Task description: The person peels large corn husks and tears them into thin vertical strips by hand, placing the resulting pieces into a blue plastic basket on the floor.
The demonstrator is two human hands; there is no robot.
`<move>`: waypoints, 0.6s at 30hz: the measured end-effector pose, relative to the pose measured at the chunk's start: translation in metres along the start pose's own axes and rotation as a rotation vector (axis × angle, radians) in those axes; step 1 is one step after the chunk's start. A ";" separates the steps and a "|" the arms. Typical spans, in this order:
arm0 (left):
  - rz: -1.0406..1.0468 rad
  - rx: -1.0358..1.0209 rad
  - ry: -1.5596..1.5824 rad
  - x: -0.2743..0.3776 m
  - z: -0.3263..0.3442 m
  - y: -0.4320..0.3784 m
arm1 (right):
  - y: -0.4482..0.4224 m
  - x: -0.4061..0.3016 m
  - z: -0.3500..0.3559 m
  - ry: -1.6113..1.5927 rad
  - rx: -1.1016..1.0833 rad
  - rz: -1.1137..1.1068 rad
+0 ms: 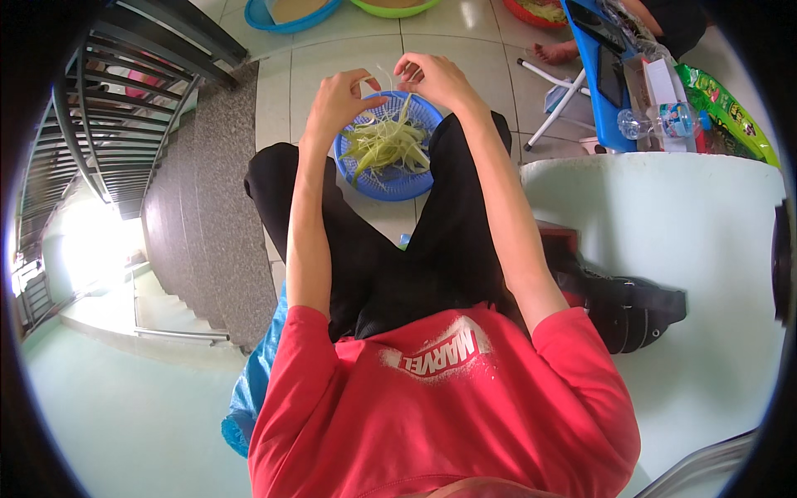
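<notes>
Over the far rim of a blue plastic basket [386, 190] on the floor, my left hand [341, 103] hovers with thumb and index finger apart. My right hand [436, 78] is across from it, fingers bent inward. Thin pale strands [387, 73] show in the gap between the hands; which fingers grip them is too fine to tell. Inside the basket lies a loose heap of pale green plant strips [386, 146], some thread-thin. My knees flank the basket, the right one overlapping its edge.
Farther off are a blue basin [292, 26], a green basin [398, 11] and a red basket [537, 22] of shreds. At right, a blue folding table [591, 93] bears phones and a plastic bottle [663, 121]; another person's foot [556, 52] is nearby. Stairs with a railing [134, 99] drop at left.
</notes>
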State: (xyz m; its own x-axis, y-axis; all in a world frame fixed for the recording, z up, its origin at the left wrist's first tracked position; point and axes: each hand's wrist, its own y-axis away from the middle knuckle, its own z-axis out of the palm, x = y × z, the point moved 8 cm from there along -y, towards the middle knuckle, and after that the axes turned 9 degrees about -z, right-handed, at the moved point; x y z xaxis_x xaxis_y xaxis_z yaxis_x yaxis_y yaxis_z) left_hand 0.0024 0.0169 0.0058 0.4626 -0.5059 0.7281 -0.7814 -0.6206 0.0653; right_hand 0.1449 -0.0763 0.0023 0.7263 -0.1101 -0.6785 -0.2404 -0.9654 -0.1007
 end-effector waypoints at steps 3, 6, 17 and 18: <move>-0.015 -0.031 0.057 -0.003 0.002 -0.001 | 0.000 -0.006 -0.001 0.000 0.011 -0.023; -0.028 -0.061 0.131 -0.004 0.004 -0.004 | -0.004 -0.008 0.001 -0.059 0.017 -0.023; 0.016 -0.113 0.444 -0.001 0.004 -0.004 | -0.007 -0.041 -0.005 -0.190 0.078 -0.259; 0.018 -0.096 0.459 -0.003 0.003 -0.005 | -0.007 -0.044 -0.006 -0.191 0.078 -0.273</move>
State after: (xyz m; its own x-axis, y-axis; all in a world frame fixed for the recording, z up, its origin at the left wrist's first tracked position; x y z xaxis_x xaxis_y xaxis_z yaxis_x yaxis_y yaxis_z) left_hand 0.0058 0.0195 0.0011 0.2324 -0.1850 0.9549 -0.8328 -0.5450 0.0971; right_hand 0.1189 -0.0660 0.0370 0.6390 0.2035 -0.7418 -0.1076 -0.9312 -0.3482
